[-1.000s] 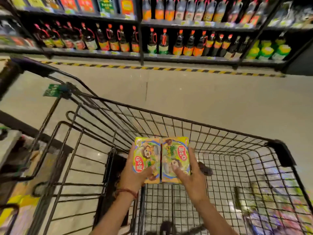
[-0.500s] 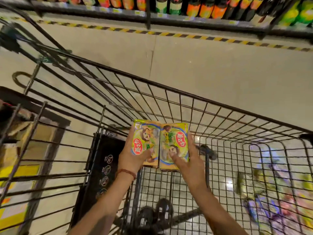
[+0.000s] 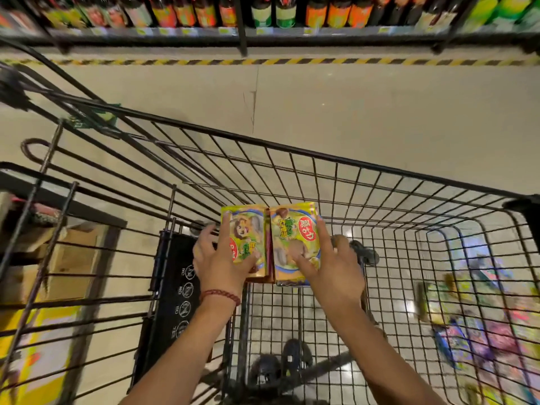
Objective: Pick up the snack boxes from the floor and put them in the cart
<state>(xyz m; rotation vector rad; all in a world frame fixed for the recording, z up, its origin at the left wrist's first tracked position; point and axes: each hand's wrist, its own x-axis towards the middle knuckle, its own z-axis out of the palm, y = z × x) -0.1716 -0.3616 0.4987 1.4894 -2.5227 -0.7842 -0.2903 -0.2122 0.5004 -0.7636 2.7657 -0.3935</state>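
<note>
Two yellow-green snack boxes with cartoon animals sit side by side inside the black wire cart (image 3: 321,154), near its left end. My left hand (image 3: 220,261) grips the left snack box (image 3: 245,229), thumb across its front. My right hand (image 3: 333,267) grips the right snack box (image 3: 292,229), thumb on the front and a finger along its right edge. Both boxes are held low in the basket; whether they touch the cart floor is hidden.
Several blurred colourful packs (image 3: 479,325) lie at the right end of the cart. The black child-seat flap (image 3: 175,293) hangs left of my hands. Bottle shelves (image 3: 263,21) run behind a yellow-black floor stripe. Cardboard boxes (image 3: 70,258) stand at the left.
Both hands have lowered the two boxes deeper into the cart basket. The view has tilted further down, and the shelves have slid toward the top edge.
</note>
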